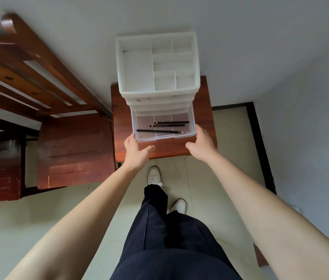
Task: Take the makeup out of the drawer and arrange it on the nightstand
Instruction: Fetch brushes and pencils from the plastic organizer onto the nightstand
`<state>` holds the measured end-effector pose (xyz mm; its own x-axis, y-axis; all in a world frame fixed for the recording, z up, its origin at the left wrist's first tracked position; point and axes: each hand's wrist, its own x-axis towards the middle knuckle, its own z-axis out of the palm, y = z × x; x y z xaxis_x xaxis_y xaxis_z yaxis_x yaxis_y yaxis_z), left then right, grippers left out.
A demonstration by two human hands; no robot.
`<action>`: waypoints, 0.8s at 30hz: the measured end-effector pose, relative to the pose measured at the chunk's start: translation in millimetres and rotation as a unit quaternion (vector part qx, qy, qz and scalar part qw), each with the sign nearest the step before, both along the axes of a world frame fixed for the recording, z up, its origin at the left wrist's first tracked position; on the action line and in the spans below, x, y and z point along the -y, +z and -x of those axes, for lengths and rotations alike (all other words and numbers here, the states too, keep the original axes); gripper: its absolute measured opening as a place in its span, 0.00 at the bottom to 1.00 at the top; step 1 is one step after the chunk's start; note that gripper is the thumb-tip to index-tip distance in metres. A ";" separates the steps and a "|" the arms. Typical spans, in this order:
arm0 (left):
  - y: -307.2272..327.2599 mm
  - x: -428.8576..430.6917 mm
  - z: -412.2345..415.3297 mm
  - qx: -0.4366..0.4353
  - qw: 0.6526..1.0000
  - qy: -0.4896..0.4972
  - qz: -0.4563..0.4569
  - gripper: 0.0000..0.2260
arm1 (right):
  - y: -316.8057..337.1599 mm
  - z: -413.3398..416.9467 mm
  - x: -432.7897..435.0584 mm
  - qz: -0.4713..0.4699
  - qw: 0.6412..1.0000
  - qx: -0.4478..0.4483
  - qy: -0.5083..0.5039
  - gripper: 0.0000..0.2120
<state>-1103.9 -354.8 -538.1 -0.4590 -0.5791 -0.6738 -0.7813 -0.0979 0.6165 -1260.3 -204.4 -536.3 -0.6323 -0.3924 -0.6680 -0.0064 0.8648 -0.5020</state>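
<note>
A white plastic organizer [137, 65] with empty top compartments stands on a small red-brown nightstand [204, 110]. Its lowest clear drawer [139, 128] is pulled out toward me. Inside lie three black makeup pencils [169, 124], roughly parallel and lying crosswise. My left hand [134, 151] touches the drawer's front left corner, fingers fairly straight and thumb spread. My right hand [202, 145] touches the front right corner, thumb out to the left. Whether the fingers hook the drawer's edge is not visible.
A dark wooden chair [74, 148] stands just left of the nightstand, and a wooden bed frame [18, 63] lies beyond it. Grey walls close the back and right. My legs and white shoes [154, 175] stand on pale floor tiles in front of the nightstand.
</note>
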 end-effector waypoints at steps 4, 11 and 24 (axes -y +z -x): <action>-0.1 4.1 -2.0 0.005 1.000 -0.006 -0.003 0.36 | 5.0 4.9 -0.3 -0.020 0.999 -0.003 0.035 0.39; 3.1 28.0 6.6 0.037 0.998 0.045 0.004 0.22 | 4.5 5.3 17.6 -0.037 0.935 -0.222 0.272 0.41; -8.7 56.3 13.4 -0.003 0.984 0.156 -0.087 0.11 | -34.4 9.3 94.0 -0.120 0.877 -0.174 0.431 0.25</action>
